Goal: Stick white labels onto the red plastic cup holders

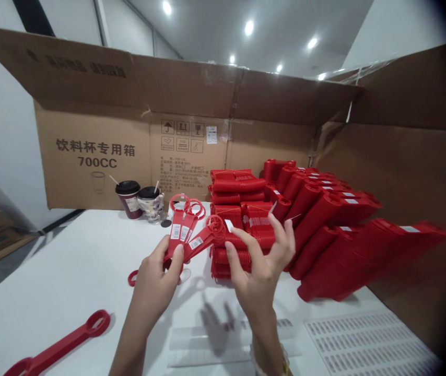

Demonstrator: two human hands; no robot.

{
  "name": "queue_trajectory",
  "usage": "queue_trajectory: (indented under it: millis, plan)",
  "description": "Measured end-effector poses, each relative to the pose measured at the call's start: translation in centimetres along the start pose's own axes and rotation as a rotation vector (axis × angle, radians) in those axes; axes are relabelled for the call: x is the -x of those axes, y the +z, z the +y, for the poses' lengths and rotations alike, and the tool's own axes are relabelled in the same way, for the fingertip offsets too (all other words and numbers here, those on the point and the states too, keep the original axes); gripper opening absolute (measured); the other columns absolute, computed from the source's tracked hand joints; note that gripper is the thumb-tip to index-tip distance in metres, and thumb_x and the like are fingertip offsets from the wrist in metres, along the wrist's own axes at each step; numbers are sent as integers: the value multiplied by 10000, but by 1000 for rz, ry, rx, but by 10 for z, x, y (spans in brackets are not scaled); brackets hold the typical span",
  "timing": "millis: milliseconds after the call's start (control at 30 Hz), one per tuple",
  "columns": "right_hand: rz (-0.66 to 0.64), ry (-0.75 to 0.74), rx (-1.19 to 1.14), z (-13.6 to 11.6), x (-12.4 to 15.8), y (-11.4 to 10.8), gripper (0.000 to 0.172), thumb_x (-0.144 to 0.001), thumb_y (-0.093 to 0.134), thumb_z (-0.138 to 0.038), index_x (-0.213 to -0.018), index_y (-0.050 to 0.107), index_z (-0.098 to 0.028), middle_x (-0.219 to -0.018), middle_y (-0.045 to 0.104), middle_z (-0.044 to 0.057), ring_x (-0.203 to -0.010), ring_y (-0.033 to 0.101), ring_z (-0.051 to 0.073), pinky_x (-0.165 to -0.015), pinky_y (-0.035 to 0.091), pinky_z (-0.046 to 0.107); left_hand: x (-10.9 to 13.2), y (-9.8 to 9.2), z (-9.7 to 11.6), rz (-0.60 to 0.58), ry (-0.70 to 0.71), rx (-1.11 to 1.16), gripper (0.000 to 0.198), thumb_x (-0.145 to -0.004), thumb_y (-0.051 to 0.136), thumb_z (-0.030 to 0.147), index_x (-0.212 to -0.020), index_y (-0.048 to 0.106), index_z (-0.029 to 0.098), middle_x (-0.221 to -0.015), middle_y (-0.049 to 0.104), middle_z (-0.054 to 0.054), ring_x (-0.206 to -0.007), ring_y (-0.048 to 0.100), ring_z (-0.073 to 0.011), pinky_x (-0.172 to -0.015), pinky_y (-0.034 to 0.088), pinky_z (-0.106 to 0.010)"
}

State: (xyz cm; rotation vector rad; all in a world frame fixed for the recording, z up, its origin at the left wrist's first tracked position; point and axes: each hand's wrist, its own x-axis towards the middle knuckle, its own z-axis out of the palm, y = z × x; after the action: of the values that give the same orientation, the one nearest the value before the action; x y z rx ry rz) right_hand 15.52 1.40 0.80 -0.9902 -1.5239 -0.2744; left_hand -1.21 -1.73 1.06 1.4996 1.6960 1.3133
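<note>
My left hand point(158, 279) is closed round a fan of several flat red ring-ended straps point(184, 227), which look like cup carriers. Their rings point away from me, and white barcode labels point(175, 231) show on several. To the right, my right hand point(260, 266) pinches a small white label point(229, 225) between thumb and index finger, close to the rings of the rightmost strap. Thin pale slips, seen nearly edge-on, stand at the tips of its other fingers. Another red strap point(60, 345) lies alone at the table's front left.
Behind my right hand rise stacked bundles of red straps point(238, 185), with more labelled bundles point(313, 209) to the right. Sheets of printed labels point(367, 339) lie at the front right. Two lidded cups point(129, 201) stand before the cardboard wall point(101, 125).
</note>
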Motion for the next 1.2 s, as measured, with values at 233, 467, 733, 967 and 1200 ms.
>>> queue_trajectory:
  millis: [233, 467, 733, 967, 1200]
  plan:
    - [-130, 4, -455, -8, 15, 28, 893, -885, 470, 17, -1485, 36, -483, -1591, -63, 15, -1466, 155, 308, -1075, 406, 585, 4, 10, 0, -20, 36, -105, 280, -909, 409, 488, -814, 492, 238, -617, 585, 36, -506, 543, -163, -525, 398, -262]
    - [-289, 19, -507, -9, 24, 36, 856, -883, 364, 44, -1502, 28, -443, -1593, -8, 38, -1428, 266, 294, -972, 527, 494, 1, 17, -2, -22, 56, -194, 279, -914, 386, 488, -821, 477, 242, -634, 585, 29, -529, 531, -169, -545, 375, -273]
    - [-268, 279, -686, -11, 19, 27, 820, -877, 446, -15, -1500, 113, -432, -1521, 184, 76, -1111, 548, 174, -785, 621, 290, -3, 17, -4, -66, 16, -205, 255, -917, 401, 455, -802, 465, 236, -642, 592, 33, -521, 545, -159, -528, 366, -261]
    - [-345, 144, -713, -8, 18, 14, 862, -879, 437, 0, -1491, 58, -475, -1522, 182, 57, -1121, 526, 184, -782, 632, 323, -7, 20, -9, -95, 10, -94, 236, -921, 409, 436, -830, 485, 233, -578, 553, 55, -434, 515, -135, -484, 372, -245]
    - [-492, 126, -847, 2, 14, 8, 863, -886, 436, 6, -1478, 70, -505, -1535, 171, 31, -1081, 531, 157, -801, 618, 317, -10, 21, -14, -117, -3, -53, 248, -913, 428, 429, -798, 487, 218, -571, 540, 48, -427, 507, -123, -436, 379, -221]
